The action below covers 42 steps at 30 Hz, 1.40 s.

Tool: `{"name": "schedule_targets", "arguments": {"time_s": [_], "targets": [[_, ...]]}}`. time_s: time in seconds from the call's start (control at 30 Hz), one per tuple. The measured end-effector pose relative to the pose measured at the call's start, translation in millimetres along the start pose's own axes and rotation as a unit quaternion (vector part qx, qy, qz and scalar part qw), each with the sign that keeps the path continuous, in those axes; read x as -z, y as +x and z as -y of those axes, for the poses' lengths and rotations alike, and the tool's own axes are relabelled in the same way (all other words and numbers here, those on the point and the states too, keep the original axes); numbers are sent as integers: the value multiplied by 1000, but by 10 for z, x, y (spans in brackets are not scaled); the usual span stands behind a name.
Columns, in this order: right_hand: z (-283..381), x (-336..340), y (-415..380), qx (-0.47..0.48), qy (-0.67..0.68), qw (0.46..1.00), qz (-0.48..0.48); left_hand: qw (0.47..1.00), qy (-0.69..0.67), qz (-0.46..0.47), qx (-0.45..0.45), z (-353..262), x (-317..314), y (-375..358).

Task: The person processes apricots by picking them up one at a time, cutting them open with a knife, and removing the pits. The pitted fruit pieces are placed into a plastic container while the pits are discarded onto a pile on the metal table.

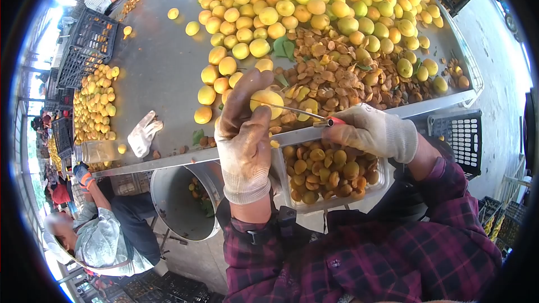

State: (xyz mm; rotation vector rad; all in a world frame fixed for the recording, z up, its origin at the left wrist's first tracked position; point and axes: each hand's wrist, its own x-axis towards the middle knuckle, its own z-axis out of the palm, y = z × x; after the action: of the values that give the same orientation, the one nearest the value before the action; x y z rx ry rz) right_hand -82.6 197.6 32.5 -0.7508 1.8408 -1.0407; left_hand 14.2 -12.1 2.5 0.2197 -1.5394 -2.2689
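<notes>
The left hand (242, 134), in a dirty glove, wraps its fingers around a yellow apricot (267, 102) at the near edge of the metal table (157, 62). The right hand (375, 132) grips a thin knife (297, 111) whose tip touches the fruit. Just below sits a white tub (382, 186) of cut halves.

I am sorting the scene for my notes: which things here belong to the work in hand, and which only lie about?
In use:
- left hand holding an apricot
- right hand with a knife
- tray of halves
- pile of pits

Lying about:
- spare glove
- grey bucket
- black crate
</notes>
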Motion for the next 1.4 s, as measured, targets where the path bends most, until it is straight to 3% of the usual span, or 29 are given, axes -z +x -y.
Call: {"name": "schedule_targets", "arguments": {"time_s": [0.23,0.3,0.33,0.43,0.5,0.57,0.67,0.73,0.83,0.87,0.93,0.97,1.03,1.1,1.17,1.23,1.27,1.3,1.37,1.4], "targets": [[-25,-94,79,-8,16,1000,-4,998,-56,-27,14,101,-76,-11],[-74,-181,130,-51,47,997,-22,997,-74,-30,17,143,-73,1],[-187,-245,198,3,52,998,-38,997,-74,-29,19,123,-108,-2],[-255,-364,290,-36,51,997,-33,994,-57,-66,68,118,-206,-39],[-278,-424,357,-6,61,997,-54,983,-147,-27,102,259,-158,-71],[-333,-466,414,4,33,997,-70,981,-152,-41,114,323,-144,-75],[-360,-515,437,37,38,994,-97,986,-122,-46,105,281,-129,-71],[-400,-612,477,58,49,989,-123,997,-5,-42,60,255,-164,-87],[-392,-763,558,36,68,990,-122,989,-44,-97,102,273,-235,-73],[-415,-785,603,74,105,984,-123,979,-44,-134,145,247,-290,-63],[-301,-794,631,189,224,942,-162,982,-49,-124,133,223,-317,-41],[-248,-745,600,190,221,943,-161,984,-52,-117,125,218,-323,-39],[-183,-626,578,44,129,988,-72,982,-72,-124,123,234,-244,-10],[-193,-580,636,1,109,992,-68,980,-87,-128,125,229,-225,-1],[-152,-612,662,-44,91,993,-64,986,-90,-132,52,212,-260,-11],[-30,-701,649,-65,10,996,-61,982,-92,-150,66,257,-241,5],[-156,-730,631,120,-148,977,-95,978,-92,-168,77,261,-222,19],[-217,-717,670,122,-147,977,-95,979,-91,-168,75,210,-207,20],[-322,-658,743,335,-237,912,-26,972,-133,-124,147,83,-198,-8],[-311,-651,725,334,-236,912,-25,972,-133,-125,148,37,-212,-28]]}}
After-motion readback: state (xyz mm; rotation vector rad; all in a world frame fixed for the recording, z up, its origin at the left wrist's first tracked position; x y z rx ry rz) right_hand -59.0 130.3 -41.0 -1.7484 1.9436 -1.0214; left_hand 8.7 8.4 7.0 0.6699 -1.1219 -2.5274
